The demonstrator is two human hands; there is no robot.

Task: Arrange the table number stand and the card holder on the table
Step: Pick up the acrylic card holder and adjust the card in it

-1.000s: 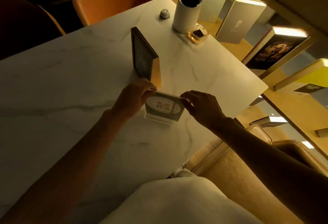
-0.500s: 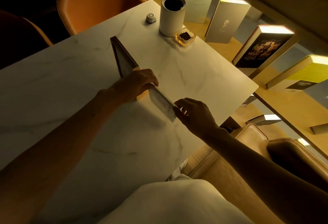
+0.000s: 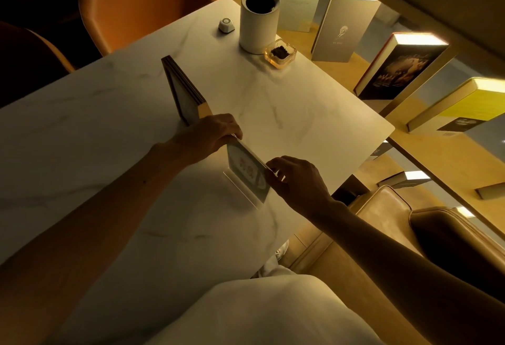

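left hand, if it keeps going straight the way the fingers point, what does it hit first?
The left hand already grips the card holder at its far end, fingers pointing right across the table. Past it, bare marble to the table edge; nothing else seems in line, though depth is unclear.

White canister (image 3: 259,20), ashtray (image 3: 280,53), call button (image 3: 226,25)

Bare forearms, pale cream trousers (image 3: 267,314)

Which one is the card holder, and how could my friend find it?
Start at the white marble table and find its tall dark framed table number stand. Just in front, between both hands, is the card holder: low, clear plastic, with a printed card, unlike the taller wooden stand.
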